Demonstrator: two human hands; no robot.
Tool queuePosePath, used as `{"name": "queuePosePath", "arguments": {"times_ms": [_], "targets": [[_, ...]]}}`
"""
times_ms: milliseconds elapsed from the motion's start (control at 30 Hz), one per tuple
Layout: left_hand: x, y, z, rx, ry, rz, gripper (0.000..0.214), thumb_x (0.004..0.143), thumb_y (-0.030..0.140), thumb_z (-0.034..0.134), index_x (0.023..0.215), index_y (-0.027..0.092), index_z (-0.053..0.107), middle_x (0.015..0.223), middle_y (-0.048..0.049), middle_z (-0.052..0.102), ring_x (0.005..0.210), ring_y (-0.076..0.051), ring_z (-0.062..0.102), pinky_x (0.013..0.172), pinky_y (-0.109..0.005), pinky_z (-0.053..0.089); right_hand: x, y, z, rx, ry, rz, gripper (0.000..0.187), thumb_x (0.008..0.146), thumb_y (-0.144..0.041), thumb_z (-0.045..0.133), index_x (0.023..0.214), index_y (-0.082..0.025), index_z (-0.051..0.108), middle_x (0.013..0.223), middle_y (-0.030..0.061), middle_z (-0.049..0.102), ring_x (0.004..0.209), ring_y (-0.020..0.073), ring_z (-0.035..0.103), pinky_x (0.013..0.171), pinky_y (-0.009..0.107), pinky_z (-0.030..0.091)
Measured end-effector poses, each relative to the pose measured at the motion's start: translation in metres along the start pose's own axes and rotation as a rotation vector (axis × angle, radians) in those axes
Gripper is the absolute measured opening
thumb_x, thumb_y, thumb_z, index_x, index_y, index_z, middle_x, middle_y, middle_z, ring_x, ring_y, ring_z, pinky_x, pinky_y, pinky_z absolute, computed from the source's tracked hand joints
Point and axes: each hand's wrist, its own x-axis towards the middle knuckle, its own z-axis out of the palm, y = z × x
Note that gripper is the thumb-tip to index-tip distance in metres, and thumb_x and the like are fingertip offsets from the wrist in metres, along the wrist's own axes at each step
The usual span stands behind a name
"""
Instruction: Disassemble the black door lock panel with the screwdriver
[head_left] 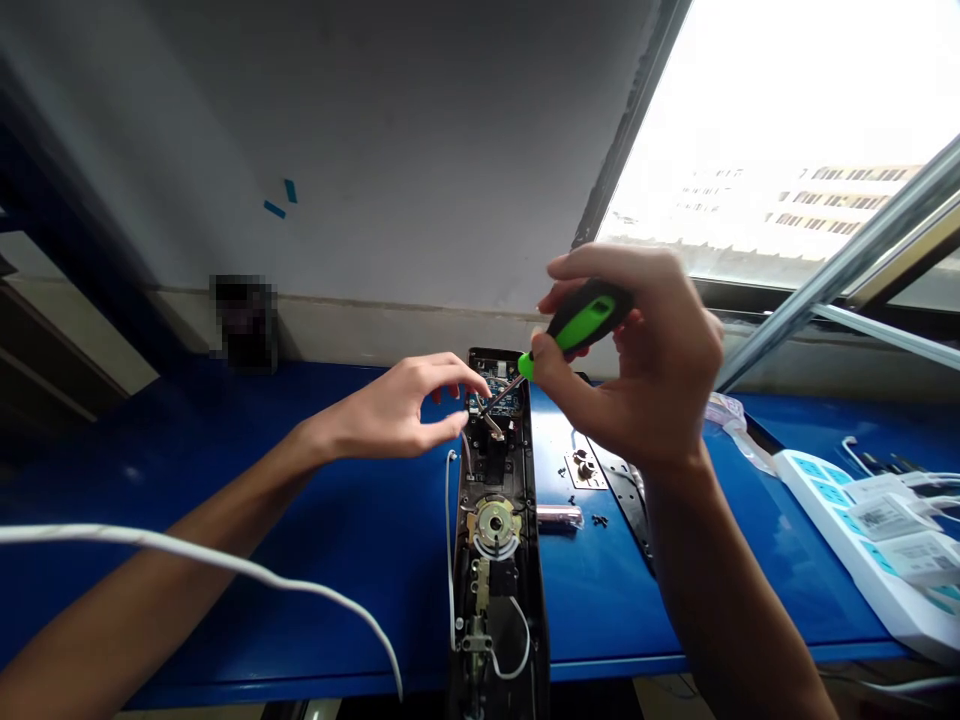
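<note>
My right hand (637,370) is wrapped round a screwdriver (585,325) with a green and black handle. Its thin shaft slants down and left into the upper part of a long black housing (534,560), which looks like an opened door lock. Near the tip lies a blue circuit board (508,385) with small wires beside it. My left hand (409,405) reaches in from the left, thumb and forefinger apart, at the housing's left edge by the tip. Whether those fingertips touch a wire cannot be made out. Lower in the housing sits a round metal part (495,524).
Right of the housing lie a small metal plate (586,470), loose black screws (600,520), a pinkish wrapped cylinder (560,517) and a black strip (626,500). A white power strip (840,540) holds several plugs. A white cable (247,565) crosses at left above the blue table (337,610).
</note>
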Motion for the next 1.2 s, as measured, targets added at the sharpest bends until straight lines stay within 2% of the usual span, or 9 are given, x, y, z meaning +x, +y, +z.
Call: {"name": "queuePosePath", "arguments": {"times_ms": [100,167,233,300,467,600,767,1000,1200], "targets": [[0.003,0.011,0.006,-0.011,-0.017,0.097,0.024,0.094,0.031,0.070,0.115,0.019,0.072,0.115,-0.0062,0.069,0.100,-0.018,0.065,0.086,-0.028,0.051,0.004,-0.004,-0.008,0.034,0.117,-0.054,0.034,0.083,-0.013,0.070,0.108,-0.034,0.063,0.106,0.0039,0.066,0.092,0.0258,0.071,0.073,0.044,0.062],[0.010,0.019,0.009,0.000,-0.013,0.135,0.016,0.099,0.029,0.065,0.099,0.016,0.074,0.096,-0.0044,0.070,0.083,-0.014,0.063,0.074,-0.026,0.048,0.007,-0.006,-0.016,0.023,0.152,-0.055,0.028,0.083,-0.013,0.069,0.104,-0.032,0.063,0.103,0.0042,0.064,0.091,0.0254,0.071,0.071,0.044,0.061],[0.021,0.027,0.011,0.019,-0.057,0.150,0.024,0.102,0.026,0.060,0.084,0.014,0.070,0.078,-0.0014,0.064,0.068,-0.011,0.056,0.062,-0.026,0.042,0.009,-0.006,-0.027,0.006,0.145,-0.023,0.027,0.082,-0.013,0.069,0.101,-0.030,0.064,0.099,0.0037,0.064,0.088,0.0248,0.071,0.069,0.043,0.060],[0.035,0.035,0.013,0.057,-0.152,0.153,0.027,0.100,0.022,0.063,0.074,0.014,0.066,0.069,0.0007,0.059,0.061,-0.010,0.050,0.057,-0.026,0.037,0.009,-0.004,-0.041,-0.019,0.061,0.042,0.029,0.080,-0.012,0.069,0.102,-0.030,0.064,0.096,0.0027,0.065,0.085,0.0241,0.071,0.069,0.042,0.059],[0.073,0.053,0.028,0.189,-0.415,0.169,0.025,0.089,0.016,0.074,0.065,0.015,0.065,0.061,0.0019,0.059,0.054,-0.009,0.048,0.054,-0.026,0.033,0.008,0.007,-0.079,-0.170,-0.332,0.168,0.031,0.084,-0.017,0.069,0.113,-0.028,0.064,0.094,0.0013,0.071,0.081,0.0214,0.069,0.070,0.039,0.056],[0.102,0.064,0.050,0.220,-0.544,0.166,0.012,0.086,0.015,0.071,0.074,0.016,0.073,0.070,-0.0007,0.066,0.057,-0.010,0.052,0.054,-0.026,0.036,0.006,0.023,-0.100,-0.272,-0.569,0.265,0.033,0.083,-0.021,0.070,0.115,-0.024,0.066,0.085,-0.0002,0.070,0.069,0.0156,0.063,0.056,0.031,0.047],[0.134,0.069,0.085,0.365,-0.692,0.141,0.013,0.074,0.005,0.064,0.075,0.015,0.073,0.083,-0.0053,0.070,0.062,-0.014,0.053,0.053,-0.027,0.036,0.001,0.047,-0.109,-0.325,-0.875,0.438,0.024,0.082,-0.030,0.073,0.104,-0.024,0.069,0.084,-0.0008,0.070,0.066,0.0117,0.059,0.052,0.026,0.043],[0.159,0.056,0.126,0.410,-0.776,0.109,0.022,0.070,0.003,0.066,0.086,0.016,0.073,0.098,-0.0081,0.071,0.078,-0.020,0.061,0.057,-0.027,0.044,-0.004,0.055,-0.113,-0.323,-0.930,0.516,0.025,0.082,-0.032,0.073,0.105,-0.024,0.068,0.085,0.0005,0.070,0.064,0.0112,0.058,0.050,0.024,0.041],[0.162,0.049,0.142,0.441,-0.809,0.100,0.016,0.067,0.001,0.063,0.071,0.016,0.069,0.081,-0.0073,0.069,0.072,-0.022,0.061,0.061,-0.031,0.047,-0.006,0.054,-0.126,-0.319,-0.907,0.555,0.027,0.081,-0.032,0.074,0.106,-0.024,0.069,0.081,0.0002,0.067,0.060,0.0105,0.053,0.050,0.025,0.035]]}}
